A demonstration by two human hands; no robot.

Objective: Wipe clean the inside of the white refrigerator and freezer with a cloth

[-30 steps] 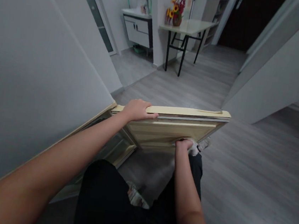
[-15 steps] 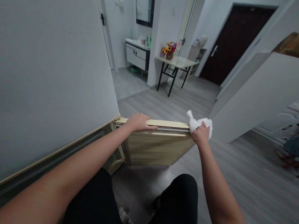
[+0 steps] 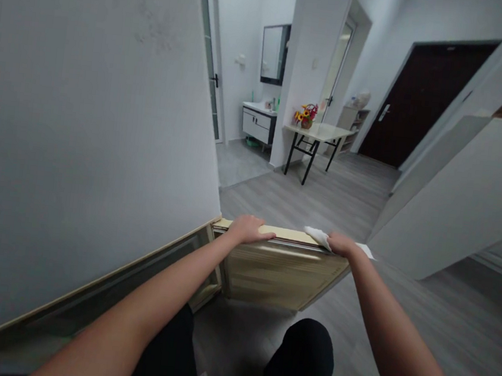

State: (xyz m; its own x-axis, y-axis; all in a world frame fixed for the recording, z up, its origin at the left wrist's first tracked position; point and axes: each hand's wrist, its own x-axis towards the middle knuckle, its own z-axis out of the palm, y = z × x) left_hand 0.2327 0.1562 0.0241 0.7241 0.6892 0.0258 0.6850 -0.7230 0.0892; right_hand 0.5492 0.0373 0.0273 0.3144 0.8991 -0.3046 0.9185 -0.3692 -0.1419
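Observation:
A cream cabinet door (image 3: pixel 282 275) stands swung out from a low cabinet along the white wall. My left hand (image 3: pixel 249 229) grips the door's top edge, fingers curled over it. On the same top edge, to the right, my right hand (image 3: pixel 341 244) presses a white cloth (image 3: pixel 318 236) flat. The cloth sticks out on both sides of that hand. My knees in black trousers (image 3: pixel 300 360) are just below the door.
A white wall (image 3: pixel 81 134) fills the left. A white panel (image 3: pixel 456 197) rises on the right. Farther off stand a table (image 3: pixel 317 134) with flowers (image 3: pixel 306 116), a washbasin cabinet (image 3: pixel 258 123) and a dark door (image 3: pixel 421 104). Grey floorboards (image 3: pixel 331 196) lie between.
My right hand rose from the door's front face to its top edge with the cloth, then slid left and flattened it. The view tilted upward. My left hand kept its hold.

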